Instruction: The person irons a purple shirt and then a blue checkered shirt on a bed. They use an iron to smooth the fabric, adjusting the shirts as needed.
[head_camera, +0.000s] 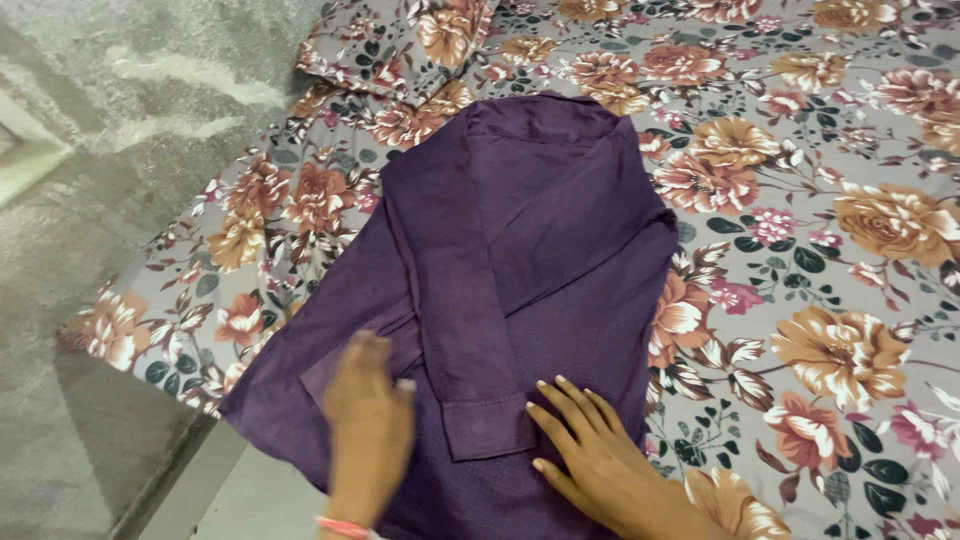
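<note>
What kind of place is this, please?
Probably a bedroom at home: a floral bedsheet covers a bed, a matching pillow lies at its top, and a purple shirt is spread on it.

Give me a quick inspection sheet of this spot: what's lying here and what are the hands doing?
Surface: bed sheet, grey with orange and pink flowers, spread flat.
Job's things: purple shirt lying face down, both sleeves folded across its back, one cuff near the hem.
Clutter: pillow in matching flowered fabric at the top.
Hands: left hand blurred, over the shirt's left edge; right hand flat on the shirt, fingers spread. Neither grips anything.
Cables: nothing seen.
Surroundings: grey floor at left.
</note>
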